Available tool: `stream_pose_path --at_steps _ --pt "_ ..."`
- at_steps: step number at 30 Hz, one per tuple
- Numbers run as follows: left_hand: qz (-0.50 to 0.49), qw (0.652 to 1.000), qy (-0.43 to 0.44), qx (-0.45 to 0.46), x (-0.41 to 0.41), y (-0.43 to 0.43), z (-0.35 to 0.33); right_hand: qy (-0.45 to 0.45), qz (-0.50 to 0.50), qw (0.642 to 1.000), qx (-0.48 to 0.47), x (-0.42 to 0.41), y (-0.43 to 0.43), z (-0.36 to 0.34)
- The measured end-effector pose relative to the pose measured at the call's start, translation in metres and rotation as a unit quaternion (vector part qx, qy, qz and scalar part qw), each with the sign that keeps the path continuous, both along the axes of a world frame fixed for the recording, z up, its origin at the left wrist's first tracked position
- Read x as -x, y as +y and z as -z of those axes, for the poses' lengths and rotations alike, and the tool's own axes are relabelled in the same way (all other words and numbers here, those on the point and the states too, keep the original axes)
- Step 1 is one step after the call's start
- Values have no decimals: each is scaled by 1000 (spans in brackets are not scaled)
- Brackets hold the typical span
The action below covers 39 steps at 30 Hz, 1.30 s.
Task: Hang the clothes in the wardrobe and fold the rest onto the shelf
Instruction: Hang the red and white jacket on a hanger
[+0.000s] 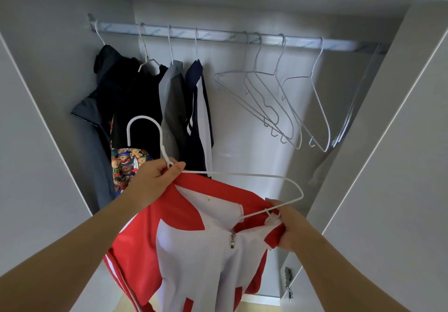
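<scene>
Wardrobe [412, 93], rail [218, 36] part-filled. Left hand [155, 180] grips hanger [232, 173] neck; right hand [288, 226] pinches jacket [189, 239] shoulder (hanger end bare). I'd draw that shoulder over the end before hooking up.

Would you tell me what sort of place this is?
Most likely a home wardrobe: a metal rail carries dark clothes and bare wire hangers, and the left hand and right hand hold a red and white jacket and a white hanger.
</scene>
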<state>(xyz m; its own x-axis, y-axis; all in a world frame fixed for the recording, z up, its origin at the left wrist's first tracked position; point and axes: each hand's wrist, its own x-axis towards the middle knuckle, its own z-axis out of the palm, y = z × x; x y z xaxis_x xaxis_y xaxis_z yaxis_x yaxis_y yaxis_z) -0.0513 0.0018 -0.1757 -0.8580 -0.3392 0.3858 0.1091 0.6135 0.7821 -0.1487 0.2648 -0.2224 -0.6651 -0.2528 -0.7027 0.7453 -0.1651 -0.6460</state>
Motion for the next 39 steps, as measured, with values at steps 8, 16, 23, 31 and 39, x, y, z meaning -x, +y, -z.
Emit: stream_pose_path --at_steps 8,16,23,31,39 --pt "43 994 -16 95 -2 -9 -6 -31 -20 999 -21 8 11 -6" --pt "51 993 -39 98 -10 -18 -5 -46 -61 997 -28 11 13 -8" --pt "54 991 -50 114 -9 -15 5 38 16 986 -163 12 5 2" --pt "112 980 -53 156 -8 -8 5 277 66 883 -374 24 7 13" --pt "107 916 -164 351 0 12 28 412 76 849 -323 16 -21 -11"
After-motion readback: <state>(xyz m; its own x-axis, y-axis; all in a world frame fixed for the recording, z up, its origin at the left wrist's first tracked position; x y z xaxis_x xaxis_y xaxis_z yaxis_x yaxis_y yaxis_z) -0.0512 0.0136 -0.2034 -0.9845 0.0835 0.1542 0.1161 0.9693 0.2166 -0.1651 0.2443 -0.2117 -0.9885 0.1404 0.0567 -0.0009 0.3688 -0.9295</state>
